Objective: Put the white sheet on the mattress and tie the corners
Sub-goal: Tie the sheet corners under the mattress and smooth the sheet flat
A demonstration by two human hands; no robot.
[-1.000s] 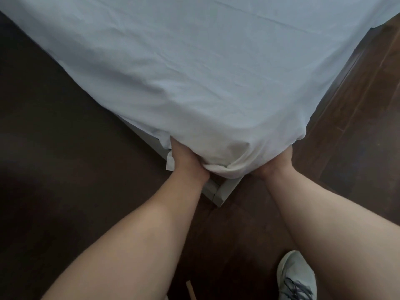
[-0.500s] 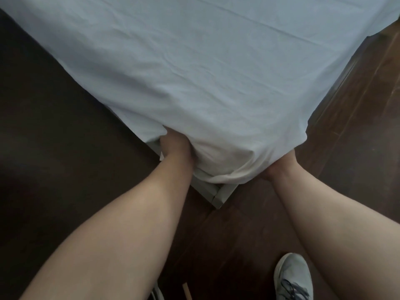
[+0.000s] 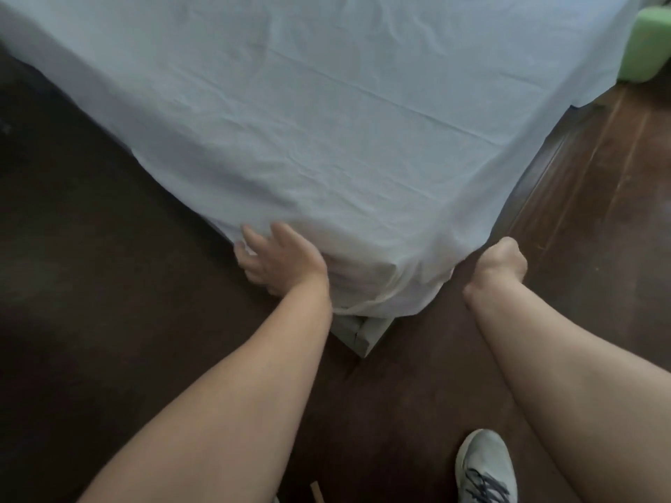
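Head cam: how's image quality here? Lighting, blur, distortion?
Head view: dim, soft light; the white sheet reads bluish-grey, with no glare on it. The floor on the left is nearly black, with little detail. Head view, sharpness: overall soft; the left hand and right hand have fuzzy outlines. Head view, distortion: wide-angle stretch, forearms balloon toward the lower edge.

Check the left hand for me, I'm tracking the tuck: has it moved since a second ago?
Yes. The left hand has slid left along the mattress side, away from the bed frame corner, fingers now spread.
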